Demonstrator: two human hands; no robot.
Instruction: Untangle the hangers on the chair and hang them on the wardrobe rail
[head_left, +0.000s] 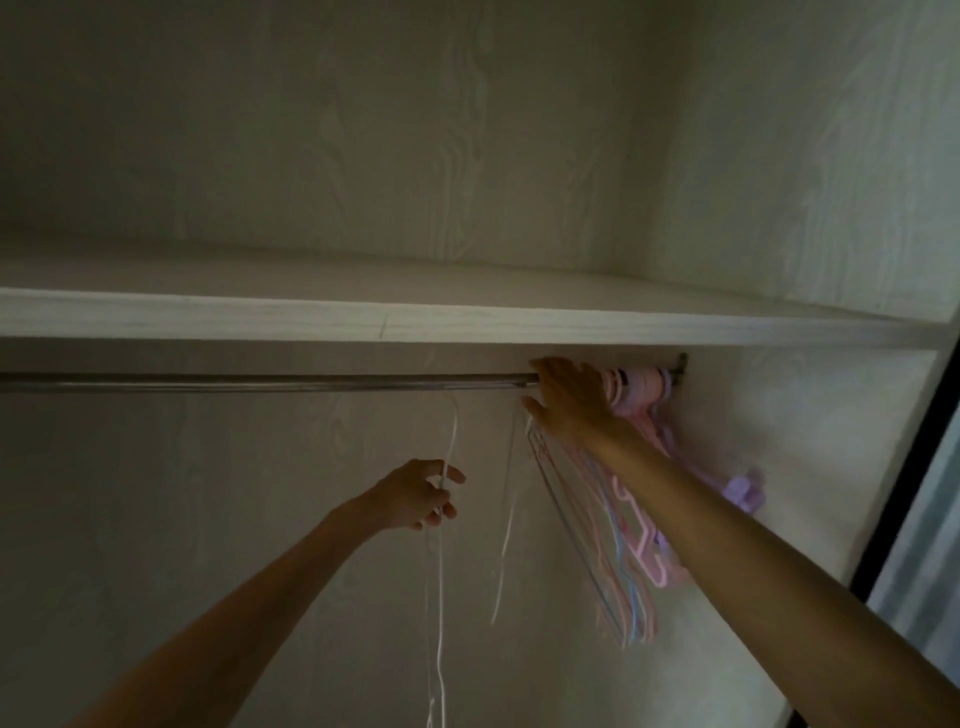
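DESK: What do you have at the wardrobe?

OPERATOR: I see the right hand (569, 397) at two o'clock, up on the wardrobe rail (260, 382). Its fingers lie over the bar and its thumb sits below, just beside a packed bunch of hangers (631, 540) in pink, blue and clear plastic. Whether it grips the rail or a hook, I cannot tell.

DESK: And the other hand?

OPERATOR: The left hand (421, 493) hangs lower, near six o'clock from the rail's middle, fingers curled around a thin white hanger (440, 597) that runs down out of view. The bunch hangs at the rail's right end, against the side panel (779, 467), with a purple hanger (745, 491) at its far edge. A pale shelf (363, 317) runs just above the rail.
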